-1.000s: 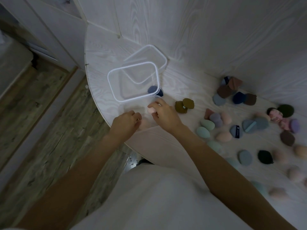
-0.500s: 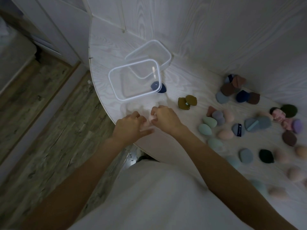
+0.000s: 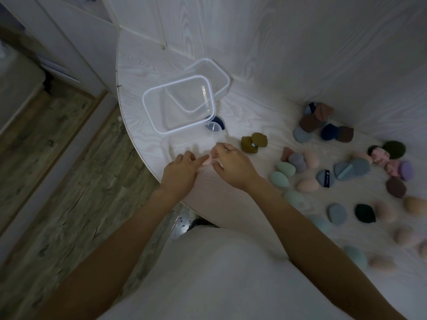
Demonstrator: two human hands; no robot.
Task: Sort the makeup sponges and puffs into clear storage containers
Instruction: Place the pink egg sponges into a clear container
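Since half a second back, our two hands have closed in on each other at the near edge of the bench point(image 3: 231, 204), and the pink sponge point(image 3: 207, 160) now sits between them rather than up by the box. Left hand point(image 3: 182, 172) has fingers stretched toward the sponge, touching it; whether they actually pinch it we cannot tell. Right hand point(image 3: 233, 166) has curled fingertips on the sponge's other side, so that grip looks like a light pinch on it.

Just beyond the hands stands a low clear container point(image 3: 171, 150), hard to make out in this light. Past it, the larger clear container point(image 3: 150, 112) with the white rim is open with nothing in it, and a second clear piece point(image 3: 221, 72) is tucked behind it. A navy puff point(image 3: 218, 122) lies against its right corner, two olive puffs point(image 3: 254, 142) just right of that.

Most sponges and puffs point(image 3: 342, 169) lie scattered well to the right, unsorted. We judge the sorting barely begun; this sponge likely goes into a container next.
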